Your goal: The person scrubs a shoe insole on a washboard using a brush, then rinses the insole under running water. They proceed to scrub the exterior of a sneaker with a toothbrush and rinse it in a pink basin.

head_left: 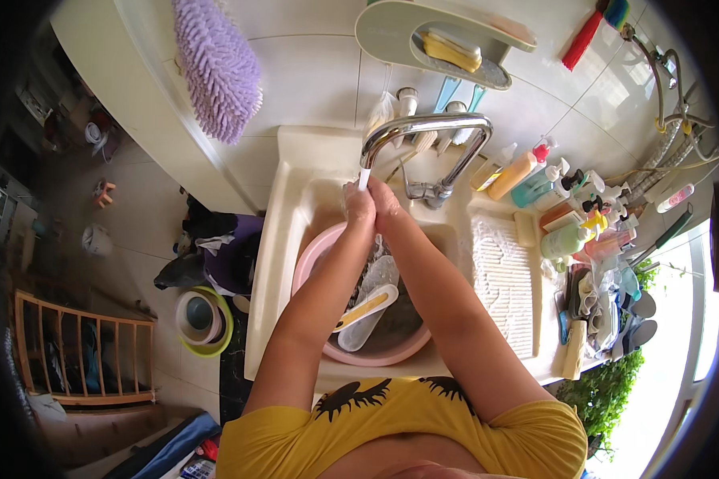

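My left hand and my right hand are pressed together under the spout of a chrome faucet. Water runs from its tip over them. The spout partly hides the fingers, so whether they hold anything cannot be told. Below my forearms, a pink plastic basin sits in the cream sink. Inside it lies a long white item with a yellowish face, across a longer whitish, sole-shaped piece. Dark water or dark material surrounds them.
A ribbed washboard is built in right of the bowl. Several pump bottles line the back right. On the wall hang a purple chenille duster and a soap holder with yellow soap. Stacked basins stand on the floor at left.
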`<state>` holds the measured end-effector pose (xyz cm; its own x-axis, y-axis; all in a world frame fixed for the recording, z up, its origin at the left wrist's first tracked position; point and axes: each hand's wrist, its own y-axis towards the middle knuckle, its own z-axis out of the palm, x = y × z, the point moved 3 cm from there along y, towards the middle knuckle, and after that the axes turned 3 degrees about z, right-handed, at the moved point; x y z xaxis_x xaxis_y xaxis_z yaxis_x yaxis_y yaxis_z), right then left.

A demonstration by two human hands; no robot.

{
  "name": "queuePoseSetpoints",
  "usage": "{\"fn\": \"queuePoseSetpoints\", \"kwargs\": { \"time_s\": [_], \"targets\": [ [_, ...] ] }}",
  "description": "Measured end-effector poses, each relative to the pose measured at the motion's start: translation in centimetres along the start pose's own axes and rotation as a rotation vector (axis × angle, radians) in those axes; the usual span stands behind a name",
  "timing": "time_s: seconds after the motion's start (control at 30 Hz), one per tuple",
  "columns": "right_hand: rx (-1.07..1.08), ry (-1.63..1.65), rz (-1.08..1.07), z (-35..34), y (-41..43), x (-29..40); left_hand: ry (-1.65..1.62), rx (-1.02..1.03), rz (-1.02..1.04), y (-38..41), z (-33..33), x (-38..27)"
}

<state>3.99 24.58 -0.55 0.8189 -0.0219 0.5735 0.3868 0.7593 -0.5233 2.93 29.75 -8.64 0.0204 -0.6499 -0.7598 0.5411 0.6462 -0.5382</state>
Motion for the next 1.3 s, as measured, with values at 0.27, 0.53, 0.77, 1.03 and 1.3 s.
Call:
{"fn": "queuePoseSetpoints", "kwargs": {
  "time_s": [0.27, 0.53, 0.77, 1.03, 1.3],
  "targets": [
    [-0.069, -0.146, -0.061, 0.5, 0.2, -2.1, 0.146, 0.164, 0.009, 0.7, -1.8, -1.7],
    [-0.069, -0.234, -0.124, -0.5, -0.4, -4.0, -0.25, 0.17, 0.037, -9.0, -1.6, -5.1],
    [-0.151, -0.335, -0.007, -2.6, 0.9, -5.6, -0.285, 0.272, 0.0, -14.0, -3.6, -5.0],
    [-0.185, -0.093, 0.067, -6.4, 5.5, -7.1, -0.473, 0.451, -0.171, -16.4, -6.8, -8.7],
    [-0.376, -0.241, -0.14, -11.6, 5.6, -5.8, -0.467, 0.486, -0.263, -14.6, -13.2, -9.6]
  ]
}}
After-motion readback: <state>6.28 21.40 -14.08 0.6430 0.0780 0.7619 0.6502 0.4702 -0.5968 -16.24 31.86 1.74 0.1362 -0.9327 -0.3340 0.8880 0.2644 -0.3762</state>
